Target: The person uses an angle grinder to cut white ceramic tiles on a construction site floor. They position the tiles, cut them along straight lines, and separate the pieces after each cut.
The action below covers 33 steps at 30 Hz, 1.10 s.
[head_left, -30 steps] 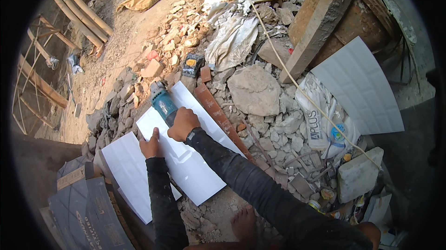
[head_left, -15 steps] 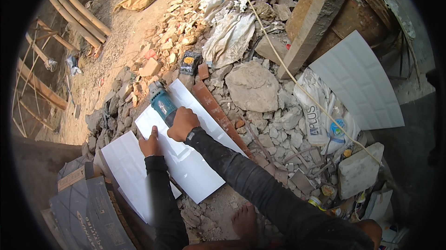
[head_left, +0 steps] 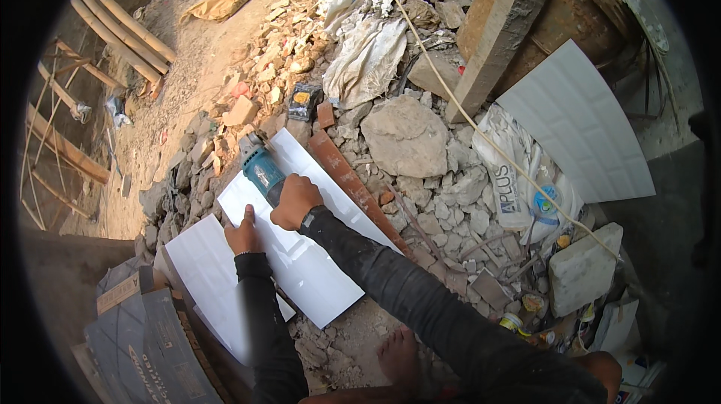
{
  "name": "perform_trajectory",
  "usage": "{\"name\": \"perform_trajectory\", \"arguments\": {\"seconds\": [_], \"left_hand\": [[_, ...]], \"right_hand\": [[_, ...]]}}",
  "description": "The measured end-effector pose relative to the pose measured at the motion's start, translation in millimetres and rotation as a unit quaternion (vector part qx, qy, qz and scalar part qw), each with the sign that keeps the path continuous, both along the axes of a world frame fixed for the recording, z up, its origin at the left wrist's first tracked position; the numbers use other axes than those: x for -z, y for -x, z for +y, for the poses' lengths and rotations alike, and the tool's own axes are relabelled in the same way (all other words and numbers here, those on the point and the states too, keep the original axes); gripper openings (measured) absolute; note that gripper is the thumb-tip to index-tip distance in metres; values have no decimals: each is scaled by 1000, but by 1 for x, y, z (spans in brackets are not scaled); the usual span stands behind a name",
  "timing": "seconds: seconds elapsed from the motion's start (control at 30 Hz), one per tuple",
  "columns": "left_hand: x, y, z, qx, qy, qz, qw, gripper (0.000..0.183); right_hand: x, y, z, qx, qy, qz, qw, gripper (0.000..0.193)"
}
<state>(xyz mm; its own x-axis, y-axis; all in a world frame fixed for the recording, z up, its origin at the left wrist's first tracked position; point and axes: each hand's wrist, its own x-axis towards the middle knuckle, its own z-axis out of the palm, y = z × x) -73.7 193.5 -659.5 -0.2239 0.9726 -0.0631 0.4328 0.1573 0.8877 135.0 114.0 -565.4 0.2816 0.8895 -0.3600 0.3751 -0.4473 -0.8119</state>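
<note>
My right hand (head_left: 298,203) is wrapped round the rear body of a teal angle grinder (head_left: 263,171). The grinder's head and disc lie at the far end of a long white tile (head_left: 323,280). My left hand (head_left: 243,234) holds the left edge of this tile, its thumb on the top face and its other fingers mostly hidden. Left of it, partly behind my left forearm, lies a second white tile (head_left: 203,254). A reddish-brown strip (head_left: 353,182) runs along the right side of the tile under the grinder.
Broken rubble (head_left: 458,194) and a large stone slab (head_left: 404,137) lie to the right. A pale cord (head_left: 451,92) crosses it. Another white tile (head_left: 578,126) leans at right near a wooden post (head_left: 499,36). Grey cartons (head_left: 146,344) stand at lower left. My bare foot (head_left: 398,357) is below.
The view has shifted slightly. Both hands, the grinder and the tile keep nearly the same places.
</note>
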Motion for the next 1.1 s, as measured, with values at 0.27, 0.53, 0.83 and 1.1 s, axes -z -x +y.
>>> {"name": "perform_trajectory", "arguments": {"seconds": [0.27,0.53,0.83,1.1], "left_hand": [[0,0,1,15,-14,-7,1000,48],[3,3,4,21,2,5,1000,51],[4,5,5,27,-3,-3,1000,52],[1,4,4,35,11,-28,999,46]], "right_hand": [[1,0,-5,1,-3,3,1000,60],[5,1,-9,6,-3,-1,1000,60],[9,3,-15,11,-8,0,1000,61],[8,2,-16,12,-9,3,1000,58]]}}
